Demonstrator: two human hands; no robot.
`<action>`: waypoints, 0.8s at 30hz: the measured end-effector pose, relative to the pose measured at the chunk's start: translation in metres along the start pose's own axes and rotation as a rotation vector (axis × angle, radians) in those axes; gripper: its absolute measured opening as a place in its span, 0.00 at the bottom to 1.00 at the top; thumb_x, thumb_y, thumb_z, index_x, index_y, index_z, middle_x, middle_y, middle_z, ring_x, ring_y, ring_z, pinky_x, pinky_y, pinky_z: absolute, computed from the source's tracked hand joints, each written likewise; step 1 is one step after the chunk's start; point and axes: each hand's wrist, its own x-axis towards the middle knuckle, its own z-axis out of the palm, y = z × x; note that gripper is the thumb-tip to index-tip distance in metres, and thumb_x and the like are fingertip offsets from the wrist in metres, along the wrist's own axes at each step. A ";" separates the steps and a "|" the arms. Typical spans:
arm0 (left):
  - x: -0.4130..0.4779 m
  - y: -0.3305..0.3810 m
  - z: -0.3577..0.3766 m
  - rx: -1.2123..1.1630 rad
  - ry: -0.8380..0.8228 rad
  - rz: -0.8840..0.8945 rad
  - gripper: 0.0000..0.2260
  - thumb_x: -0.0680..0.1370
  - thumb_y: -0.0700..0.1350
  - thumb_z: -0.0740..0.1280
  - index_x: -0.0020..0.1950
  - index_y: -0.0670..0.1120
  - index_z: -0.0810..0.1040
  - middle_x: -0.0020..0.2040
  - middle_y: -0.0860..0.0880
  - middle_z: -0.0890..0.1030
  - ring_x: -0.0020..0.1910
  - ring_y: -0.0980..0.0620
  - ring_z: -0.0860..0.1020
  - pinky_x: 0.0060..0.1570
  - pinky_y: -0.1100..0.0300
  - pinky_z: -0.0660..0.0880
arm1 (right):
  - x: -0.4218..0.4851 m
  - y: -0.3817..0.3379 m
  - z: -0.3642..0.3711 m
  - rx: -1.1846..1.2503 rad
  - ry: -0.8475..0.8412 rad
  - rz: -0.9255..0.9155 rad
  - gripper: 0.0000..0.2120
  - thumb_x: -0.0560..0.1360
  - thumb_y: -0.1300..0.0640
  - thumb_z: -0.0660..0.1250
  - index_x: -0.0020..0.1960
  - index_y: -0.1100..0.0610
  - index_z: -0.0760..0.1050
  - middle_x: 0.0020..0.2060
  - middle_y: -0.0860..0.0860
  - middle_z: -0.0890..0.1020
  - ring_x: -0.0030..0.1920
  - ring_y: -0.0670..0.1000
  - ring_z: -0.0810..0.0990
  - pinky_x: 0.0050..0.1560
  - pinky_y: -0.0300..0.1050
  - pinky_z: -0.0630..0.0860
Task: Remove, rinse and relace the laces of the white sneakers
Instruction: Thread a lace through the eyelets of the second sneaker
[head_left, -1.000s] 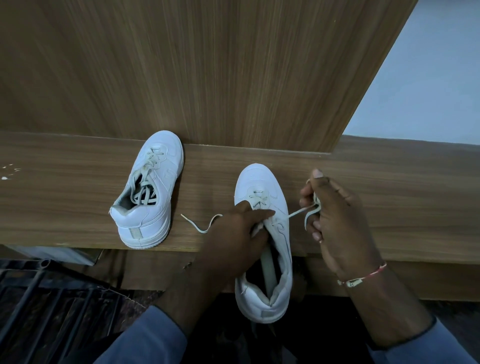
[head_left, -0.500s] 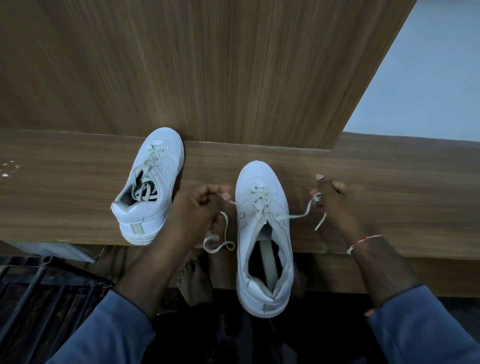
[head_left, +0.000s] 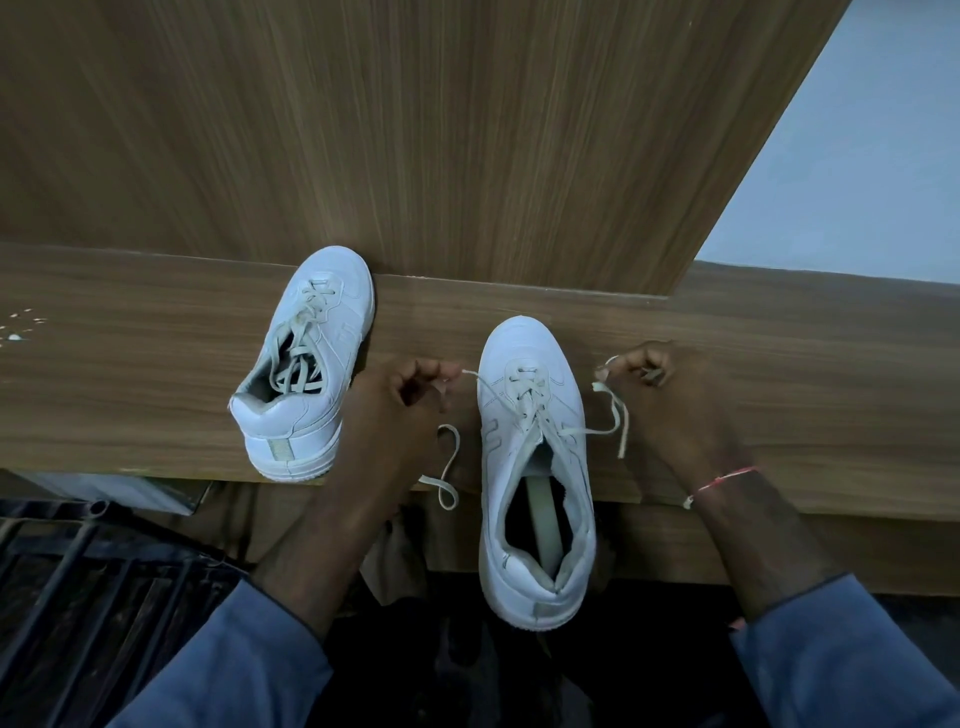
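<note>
Wooden ledge, near sneaker half over its edge, other sneaker to the left, both where they were. Still pinching ends of the lace: left hand one, right hand the other.

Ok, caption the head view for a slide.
Left hand and right hand pinch the beige lace of the near white sneaker.

**Blue Sleeves, a Thread at the Wrist**

The person wore a long-sleeved top in muted blue-grey. The left sleeve filled the lower left of the frame and the right sleeve the lower right, both cuffs ending short of the wrists. The left hand and right hand were bare. A thin red-and-white thread band circled the right wrist.
</note>
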 end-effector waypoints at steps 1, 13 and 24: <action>0.000 -0.002 0.001 0.040 0.012 0.003 0.11 0.77 0.38 0.66 0.45 0.53 0.83 0.37 0.53 0.83 0.36 0.54 0.80 0.36 0.60 0.73 | 0.000 0.000 0.002 0.014 -0.015 0.021 0.03 0.72 0.57 0.74 0.40 0.53 0.82 0.36 0.44 0.83 0.35 0.40 0.80 0.33 0.25 0.69; 0.000 0.003 0.001 -0.076 -0.023 -0.067 0.09 0.77 0.36 0.66 0.50 0.47 0.82 0.35 0.45 0.81 0.28 0.56 0.76 0.27 0.61 0.74 | -0.013 -0.013 -0.019 0.274 -0.420 0.082 0.08 0.71 0.58 0.75 0.50 0.52 0.82 0.42 0.49 0.85 0.41 0.45 0.82 0.43 0.36 0.77; 0.002 0.020 -0.005 -0.938 -0.159 -0.426 0.11 0.78 0.31 0.57 0.55 0.40 0.76 0.38 0.45 0.80 0.34 0.54 0.77 0.33 0.64 0.77 | -0.020 -0.025 -0.024 0.262 -0.185 0.073 0.04 0.74 0.63 0.71 0.46 0.55 0.82 0.40 0.51 0.85 0.38 0.45 0.82 0.36 0.30 0.75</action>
